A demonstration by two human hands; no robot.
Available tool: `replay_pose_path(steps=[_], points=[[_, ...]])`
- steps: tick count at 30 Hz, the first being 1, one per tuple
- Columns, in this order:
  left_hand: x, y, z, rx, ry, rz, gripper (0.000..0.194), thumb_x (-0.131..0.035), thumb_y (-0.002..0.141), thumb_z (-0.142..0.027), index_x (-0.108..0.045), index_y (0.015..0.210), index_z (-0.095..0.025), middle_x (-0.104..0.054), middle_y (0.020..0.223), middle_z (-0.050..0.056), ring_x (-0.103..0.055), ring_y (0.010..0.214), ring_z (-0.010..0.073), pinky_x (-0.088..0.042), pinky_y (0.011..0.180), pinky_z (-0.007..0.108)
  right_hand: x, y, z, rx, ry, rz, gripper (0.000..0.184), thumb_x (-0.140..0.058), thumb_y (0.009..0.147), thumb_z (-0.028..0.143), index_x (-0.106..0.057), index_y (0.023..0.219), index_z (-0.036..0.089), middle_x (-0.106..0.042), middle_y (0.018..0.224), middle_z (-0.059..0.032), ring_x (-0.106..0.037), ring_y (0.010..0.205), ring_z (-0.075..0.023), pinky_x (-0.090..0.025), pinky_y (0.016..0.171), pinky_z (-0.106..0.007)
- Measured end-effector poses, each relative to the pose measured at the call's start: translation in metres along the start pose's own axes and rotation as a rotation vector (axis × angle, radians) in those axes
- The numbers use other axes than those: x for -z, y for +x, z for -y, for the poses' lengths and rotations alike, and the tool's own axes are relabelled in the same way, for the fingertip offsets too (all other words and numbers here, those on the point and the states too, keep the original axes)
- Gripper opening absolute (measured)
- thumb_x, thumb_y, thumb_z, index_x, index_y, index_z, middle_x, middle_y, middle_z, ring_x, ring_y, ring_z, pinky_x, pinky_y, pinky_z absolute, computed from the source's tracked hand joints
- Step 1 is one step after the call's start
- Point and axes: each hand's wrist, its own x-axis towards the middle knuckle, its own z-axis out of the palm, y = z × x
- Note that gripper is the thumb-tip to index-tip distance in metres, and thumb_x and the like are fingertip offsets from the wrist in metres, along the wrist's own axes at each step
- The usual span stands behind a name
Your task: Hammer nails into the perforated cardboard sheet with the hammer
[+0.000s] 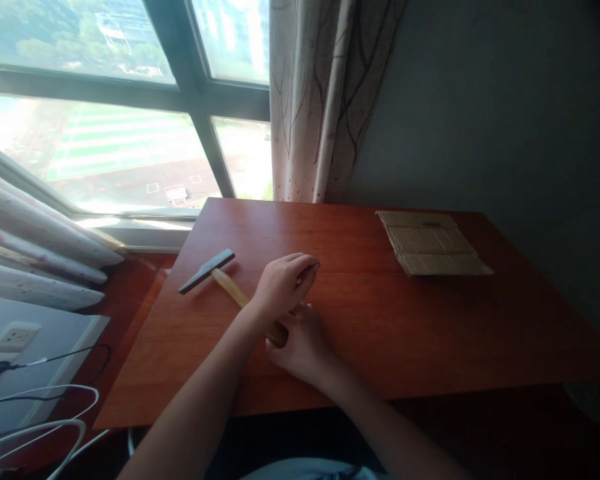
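Observation:
My right hand (pixel 303 343) is wrapped around the lower end of a hammer's wooden handle, close to the table's front edge. The hammer (pixel 230 287) points away to the left, with its grey metal head at the far end; whether the head touches the table I cannot tell. Crossing over the handle, my left hand (pixel 283 283) is closed, thumb and fingers pressed together and pointing right. What those fingers hold, if anything, is too small or hidden to make out. Beneath both hands lies the reddish-brown wooden table (pixel 360 313).
A piece of corrugated cardboard (pixel 433 243) lies at the table's back right. Left of the table are a large window (pixel 190 100), curtains (pixel 305 100), a wall socket (pixel 17 337) with a black plug, and loose white cables (pixel 75 427). A dark wall (pixel 490 100) stands behind.

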Motion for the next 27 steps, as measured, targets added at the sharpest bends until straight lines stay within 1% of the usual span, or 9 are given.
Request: replay_pose_path(steps=[3,6,8,12,17,24,27], points=[[-0.001,0.001,0.003,0.006,0.018,0.024,0.016,-0.052,0.093,-0.020,-0.068,0.093,-0.019,-0.071,0.084,0.002,-0.061,0.066,0.0114,-0.044,0.063,0.022,-0.012,0.007,0.011,0.021,0.013,0.038,0.008,-0.067,0.068,0.027,-0.062,0.073,0.022,-0.068,0.076,0.0002,-0.061,0.076,-0.0201,-0.038,0.067,-0.032],[-0.002,0.001,0.007,0.004,0.032,0.040,0.017,-0.051,0.093,-0.019,-0.068,0.092,-0.019,-0.071,0.085,0.002,-0.061,0.067,0.0116,-0.044,0.064,0.022,-0.019,0.012,0.019,0.026,0.052,0.032,0.022,-0.068,0.071,0.034,-0.052,0.063,0.021,-0.063,0.064,0.0015,-0.057,0.064,-0.0171,-0.036,0.064,-0.031],[-0.001,0.002,0.008,0.002,0.035,0.041,0.016,-0.052,0.093,-0.018,-0.068,0.092,-0.019,-0.071,0.086,0.002,-0.061,0.067,0.0116,-0.044,0.065,0.022,-0.021,0.013,0.022,0.028,0.067,0.009,0.026,-0.068,0.071,0.037,-0.050,0.062,0.021,-0.063,0.064,0.0011,-0.057,0.063,-0.0170,-0.035,0.064,-0.032],[0.001,0.002,0.008,0.015,0.034,0.019,0.016,-0.053,0.091,-0.017,-0.068,0.090,-0.019,-0.072,0.084,0.002,-0.060,0.065,0.0113,-0.043,0.064,0.022,-0.023,0.014,0.023,0.044,0.061,0.010,0.026,-0.067,0.071,0.034,-0.048,0.060,0.021,-0.064,0.063,0.0006,-0.058,0.063,-0.0177,-0.032,0.063,-0.032],[0.002,0.003,0.006,0.005,0.038,0.038,0.016,-0.053,0.090,-0.016,-0.069,0.089,-0.019,-0.072,0.083,0.002,-0.060,0.064,0.0114,-0.043,0.063,0.022,-0.025,0.012,0.022,0.047,0.074,-0.020,0.024,-0.068,0.071,0.032,-0.050,0.060,0.021,-0.065,0.063,0.0004,-0.060,0.064,-0.0188,-0.034,0.062,-0.032],[0.000,0.002,0.007,0.016,0.042,0.052,0.015,-0.054,0.090,-0.017,-0.069,0.090,-0.019,-0.072,0.084,0.002,-0.061,0.064,0.0115,-0.043,0.064,0.022,-0.022,0.010,0.023,0.071,0.083,-0.019,0.024,-0.067,0.071,0.030,-0.048,0.060,0.021,-0.064,0.062,0.0009,-0.059,0.062,-0.0169,-0.035,0.063,-0.031],[0.001,0.003,0.007,0.017,0.049,0.060,0.016,-0.054,0.089,-0.017,-0.069,0.090,-0.019,-0.073,0.085,0.002,-0.061,0.065,0.0118,-0.044,0.064,0.023,-0.023,0.010,0.023,0.084,0.061,-0.010,0.023,-0.067,0.071,0.032,-0.051,0.061,0.021,-0.065,0.063,0.0004,-0.059,0.063,-0.0175,-0.034,0.062,-0.031]])
